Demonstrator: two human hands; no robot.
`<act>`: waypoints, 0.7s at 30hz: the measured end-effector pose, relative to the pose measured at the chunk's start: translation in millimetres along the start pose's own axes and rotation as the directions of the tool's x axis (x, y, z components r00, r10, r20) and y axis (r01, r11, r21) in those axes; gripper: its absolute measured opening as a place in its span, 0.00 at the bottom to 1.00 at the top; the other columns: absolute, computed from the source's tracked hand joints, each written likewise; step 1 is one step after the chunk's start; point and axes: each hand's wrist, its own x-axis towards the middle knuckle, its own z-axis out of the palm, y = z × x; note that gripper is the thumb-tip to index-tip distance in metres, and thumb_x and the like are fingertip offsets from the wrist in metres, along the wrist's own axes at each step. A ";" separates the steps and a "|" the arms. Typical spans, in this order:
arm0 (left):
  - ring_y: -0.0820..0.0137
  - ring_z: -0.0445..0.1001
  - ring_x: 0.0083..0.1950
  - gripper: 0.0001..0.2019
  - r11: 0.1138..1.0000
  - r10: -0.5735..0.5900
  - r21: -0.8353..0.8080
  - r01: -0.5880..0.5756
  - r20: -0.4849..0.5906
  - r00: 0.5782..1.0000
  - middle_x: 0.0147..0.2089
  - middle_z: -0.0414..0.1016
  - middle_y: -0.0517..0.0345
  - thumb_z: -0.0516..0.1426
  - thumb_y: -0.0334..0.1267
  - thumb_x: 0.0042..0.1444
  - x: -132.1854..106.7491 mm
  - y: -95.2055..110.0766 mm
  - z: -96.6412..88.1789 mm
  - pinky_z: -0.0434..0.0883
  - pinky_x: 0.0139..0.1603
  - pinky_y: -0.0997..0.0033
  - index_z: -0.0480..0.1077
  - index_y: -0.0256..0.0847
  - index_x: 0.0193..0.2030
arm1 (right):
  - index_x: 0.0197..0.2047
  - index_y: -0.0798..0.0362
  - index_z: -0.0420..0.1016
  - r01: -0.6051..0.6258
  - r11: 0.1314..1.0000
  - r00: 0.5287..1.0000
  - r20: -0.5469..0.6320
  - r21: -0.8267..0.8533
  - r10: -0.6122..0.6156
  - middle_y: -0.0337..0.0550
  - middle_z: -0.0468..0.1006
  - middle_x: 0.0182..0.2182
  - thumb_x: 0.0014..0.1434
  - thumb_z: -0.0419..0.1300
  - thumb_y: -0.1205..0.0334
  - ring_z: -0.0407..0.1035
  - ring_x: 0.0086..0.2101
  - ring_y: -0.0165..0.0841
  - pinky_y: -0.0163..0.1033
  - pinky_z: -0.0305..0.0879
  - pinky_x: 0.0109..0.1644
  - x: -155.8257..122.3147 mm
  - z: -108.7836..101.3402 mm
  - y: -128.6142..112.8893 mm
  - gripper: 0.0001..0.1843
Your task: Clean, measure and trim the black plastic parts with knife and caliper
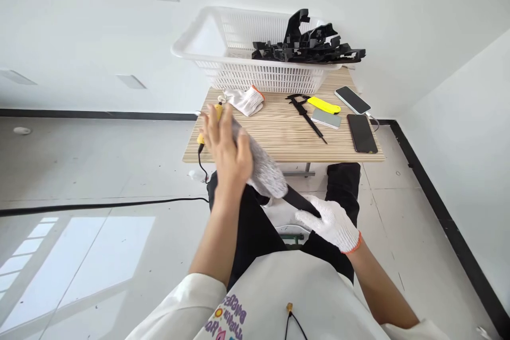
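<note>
My bare left hand [225, 146] is raised above my lap with its fingers stretched out, touching a grey knit glove [261, 167] that hangs beside it. My right hand [330, 223] wears a white glove with an orange cuff. It rests near my right thigh, fingers closed on the lower end of a dark object [297, 201] that runs up to the grey glove. A second white glove [246, 100] lies on the small wooden table [279, 143] ahead.
A white mesh basket [223, 48] with black plastic parts [306, 45] stands at the table's back. A black caliper [306, 116], a yellow cutter [323, 104], a grey block [325, 118] and two phones [362, 133] lie on the right. A yellow-handled corded tool [217, 111] sits at the left edge.
</note>
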 end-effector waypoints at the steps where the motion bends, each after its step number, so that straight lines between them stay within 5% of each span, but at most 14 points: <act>1: 0.52 0.37 0.80 0.29 0.997 -0.073 -0.038 0.072 -0.008 0.997 0.79 0.47 0.52 0.48 0.50 0.68 5.0 -7.6 -2.5 0.35 0.78 0.41 0.60 0.43 0.72 | 0.58 0.40 0.75 0.001 1.000 1.000 0.015 -0.004 -0.001 0.33 0.83 0.35 0.66 0.59 0.45 0.78 0.34 0.33 0.36 0.70 0.38 -1.9 -1.3 0.2 0.20; 4: 0.52 0.35 0.80 0.31 0.960 -0.239 -0.152 0.235 -0.009 0.971 0.78 0.47 0.43 0.43 0.53 0.71 14.2 -24.9 -6.8 0.41 0.75 0.40 0.55 0.35 0.74 | 0.56 0.38 0.76 -0.024 1.000 0.999 0.036 0.004 0.024 0.32 0.84 0.35 0.66 0.59 0.46 0.78 0.34 0.32 0.35 0.70 0.38 -5.6 -5.1 -1.7 0.18; 7: 0.53 0.37 0.80 0.34 0.992 -0.059 -0.111 0.058 -0.006 0.998 0.79 0.44 0.40 0.44 0.55 0.70 4.0 -16.5 1.0 0.40 0.77 0.42 0.52 0.34 0.75 | 0.54 0.41 0.77 -0.060 0.998 0.998 0.005 -0.002 0.060 0.34 0.83 0.32 0.67 0.57 0.44 0.78 0.32 0.33 0.36 0.70 0.37 -3.4 -5.5 -8.7 0.18; 10: 0.53 0.31 0.80 0.31 0.998 0.055 -0.031 -0.053 0.054 0.997 0.81 0.38 0.51 0.49 0.54 0.68 -2.7 -9.0 10.6 0.33 0.78 0.40 0.56 0.44 0.74 | 0.55 0.41 0.76 -0.060 0.997 0.998 -0.006 -0.049 0.060 0.34 0.81 0.29 0.67 0.56 0.42 0.78 0.31 0.35 0.37 0.69 0.34 -3.8 -6.6 -12.8 0.20; 15: 0.60 0.34 0.80 0.26 0.962 -0.236 -0.136 0.238 0.026 0.971 0.79 0.47 0.54 0.43 0.51 0.71 10.8 -28.0 11.4 0.37 0.79 0.49 0.60 0.49 0.72 | 0.56 0.40 0.76 -0.039 0.997 0.999 0.016 -0.069 0.040 0.35 0.84 0.35 0.68 0.55 0.44 0.80 0.33 0.34 0.37 0.72 0.37 -14.3 -12.5 -9.8 0.19; 19: 0.59 0.33 0.80 0.32 0.988 -0.032 -0.146 0.042 0.071 0.997 0.80 0.40 0.51 0.48 0.52 0.69 4.5 -19.2 15.6 0.36 0.79 0.50 0.50 0.44 0.76 | 0.52 0.41 0.77 -0.059 0.995 0.998 -0.034 -0.086 0.056 0.35 0.82 0.28 0.68 0.55 0.43 0.78 0.29 0.34 0.36 0.71 0.34 -14.8 -11.6 -14.1 0.18; 21: 0.59 0.30 0.80 0.32 0.985 -0.047 -0.164 0.060 0.080 0.996 0.81 0.38 0.53 0.49 0.49 0.68 6.6 -17.6 17.3 0.34 0.79 0.49 0.50 0.44 0.76 | 0.53 0.41 0.77 -0.056 0.992 0.998 -0.034 -0.114 0.052 0.35 0.81 0.26 0.68 0.54 0.43 0.77 0.27 0.34 0.35 0.70 0.31 -15.6 -12.0 -15.3 0.19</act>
